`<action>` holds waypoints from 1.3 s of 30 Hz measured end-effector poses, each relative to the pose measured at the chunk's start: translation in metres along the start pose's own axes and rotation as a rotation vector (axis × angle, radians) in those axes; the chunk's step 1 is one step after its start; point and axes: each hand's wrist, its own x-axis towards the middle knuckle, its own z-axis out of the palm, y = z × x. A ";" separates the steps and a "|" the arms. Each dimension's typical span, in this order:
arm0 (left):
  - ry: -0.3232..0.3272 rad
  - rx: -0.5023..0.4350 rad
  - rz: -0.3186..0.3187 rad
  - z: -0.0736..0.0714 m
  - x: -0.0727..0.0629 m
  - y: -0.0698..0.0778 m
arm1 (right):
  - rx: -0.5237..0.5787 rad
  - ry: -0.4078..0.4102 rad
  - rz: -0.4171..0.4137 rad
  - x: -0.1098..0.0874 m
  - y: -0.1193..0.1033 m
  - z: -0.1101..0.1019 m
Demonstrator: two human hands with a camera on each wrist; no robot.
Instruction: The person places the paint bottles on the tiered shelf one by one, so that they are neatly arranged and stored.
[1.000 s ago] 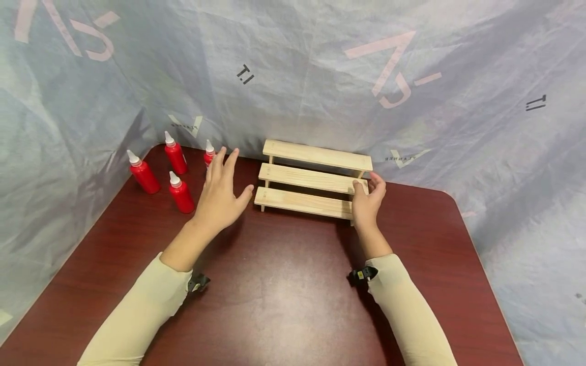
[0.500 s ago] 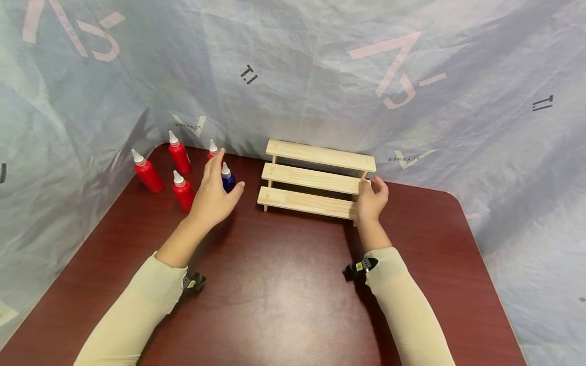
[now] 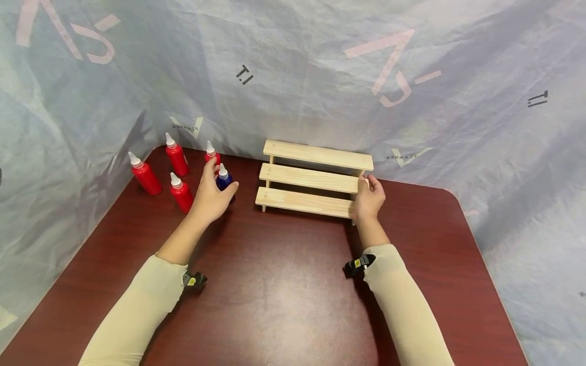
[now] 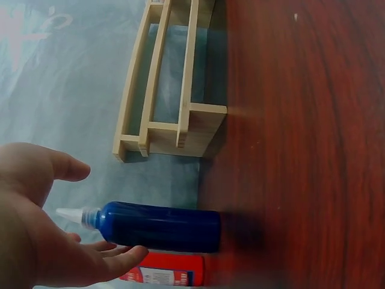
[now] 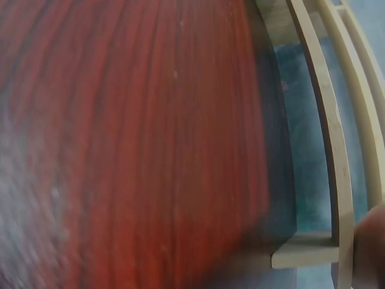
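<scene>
In the head view, my left hand (image 3: 211, 201) reaches around a blue squeeze bottle (image 3: 224, 179) with a white pointed cap, which stands upright on the table. The left wrist view shows the thumb (image 4: 73, 168) spread away from this blue bottle (image 4: 162, 227), the fingers extended along its other side. My right hand (image 3: 369, 201) holds the right end of a three-tier wooden display stand (image 3: 316, 178), thumb and fingers on either side of the middle shelf's end. Only a fingertip (image 5: 371, 248) shows in the right wrist view, beside the front shelf; the rest is out of frame.
Several red squeeze bottles with white caps stand at the back left; one red bottle (image 3: 182, 195) is just left of my left hand, another (image 3: 211, 154) behind it. Grey printed cloth (image 3: 293, 76) hangs behind the dark red table (image 3: 274, 284).
My left hand has moved slightly left and down, its fingers drawing in around the blue bottle, which was hidden at first. My right hand stays at the stand's right end.
</scene>
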 end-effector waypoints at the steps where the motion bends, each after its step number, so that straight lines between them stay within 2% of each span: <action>1: -0.008 0.003 -0.017 0.000 0.001 -0.001 | -0.006 -0.004 0.006 0.001 -0.001 0.000; 6: -0.041 0.021 -0.084 0.001 0.007 -0.005 | -0.014 0.008 0.020 0.005 -0.004 0.000; 12: -0.064 0.034 -0.114 0.002 0.014 -0.015 | -0.018 0.004 0.052 0.008 -0.006 0.001; 18: -0.090 0.092 -0.088 0.003 0.017 -0.023 | 0.048 -0.014 0.106 0.007 -0.008 0.002; 23: -0.100 0.109 -0.081 0.004 0.018 -0.024 | 0.025 -0.002 0.111 0.006 -0.010 0.002; 32: -0.097 0.088 -0.070 0.003 0.017 -0.023 | -0.004 -0.028 0.084 0.005 -0.007 -0.001; 39: -0.069 0.022 -0.013 0.004 0.018 -0.014 | -0.006 -0.035 0.064 0.003 -0.004 -0.003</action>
